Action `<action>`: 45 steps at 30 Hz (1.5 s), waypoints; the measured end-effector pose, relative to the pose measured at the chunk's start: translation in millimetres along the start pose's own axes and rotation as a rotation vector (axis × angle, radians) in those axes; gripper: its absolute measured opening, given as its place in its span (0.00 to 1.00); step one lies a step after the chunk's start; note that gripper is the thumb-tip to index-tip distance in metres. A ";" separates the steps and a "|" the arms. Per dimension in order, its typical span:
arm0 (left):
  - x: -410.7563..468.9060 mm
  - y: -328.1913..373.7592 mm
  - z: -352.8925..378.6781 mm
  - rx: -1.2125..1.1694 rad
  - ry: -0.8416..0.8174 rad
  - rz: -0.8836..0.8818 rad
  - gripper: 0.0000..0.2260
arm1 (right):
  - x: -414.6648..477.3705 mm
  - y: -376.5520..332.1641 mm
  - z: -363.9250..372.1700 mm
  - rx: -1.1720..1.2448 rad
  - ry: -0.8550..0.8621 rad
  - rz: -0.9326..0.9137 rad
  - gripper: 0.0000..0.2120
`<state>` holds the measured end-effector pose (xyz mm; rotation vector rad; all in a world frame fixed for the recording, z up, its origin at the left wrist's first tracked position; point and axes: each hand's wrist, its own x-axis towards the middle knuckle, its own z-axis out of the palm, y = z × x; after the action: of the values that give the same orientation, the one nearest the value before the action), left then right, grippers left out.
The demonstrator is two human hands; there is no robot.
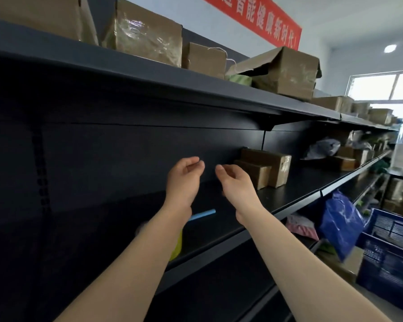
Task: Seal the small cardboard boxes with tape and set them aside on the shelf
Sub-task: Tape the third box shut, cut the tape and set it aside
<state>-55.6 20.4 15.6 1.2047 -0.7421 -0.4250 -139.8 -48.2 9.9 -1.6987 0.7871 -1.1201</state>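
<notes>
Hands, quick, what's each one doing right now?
Left hand: open, fingers loosely curled, holding nothing.
Right hand: open, fingers loosely curled, holding nothing.

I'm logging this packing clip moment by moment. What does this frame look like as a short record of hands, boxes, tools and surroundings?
hands: left hand and right hand raised side by side, apart, fingers loosely curled, holding nothing
boxes: two small boxes on the middle shelf, right of the hands, touching each other
tools: yellow roll, likely tape, mostly hidden behind the left forearm; blue stick lying beside it
surroundings: large boxes on the top shelf
</notes>
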 end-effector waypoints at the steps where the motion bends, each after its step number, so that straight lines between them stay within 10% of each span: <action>1: 6.1 -3.5 10.0 -0.004 -0.013 -0.006 0.11 | 8.3 4.6 -6.1 -0.005 0.010 0.005 0.17; 26: 160.7 -106.8 195.8 0.084 -0.061 -0.272 0.14 | 220.3 125.9 -119.1 -0.007 0.133 0.148 0.16; 45: 210.2 -161.1 267.0 0.152 0.058 -0.371 0.24 | 293.1 189.7 -143.6 -0.142 -0.139 -0.076 0.22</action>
<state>-85.9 -351.6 -30.9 1.4992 -0.5057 -0.6448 -165.2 -420.8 -45.8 -1.9170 0.7347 -1.0044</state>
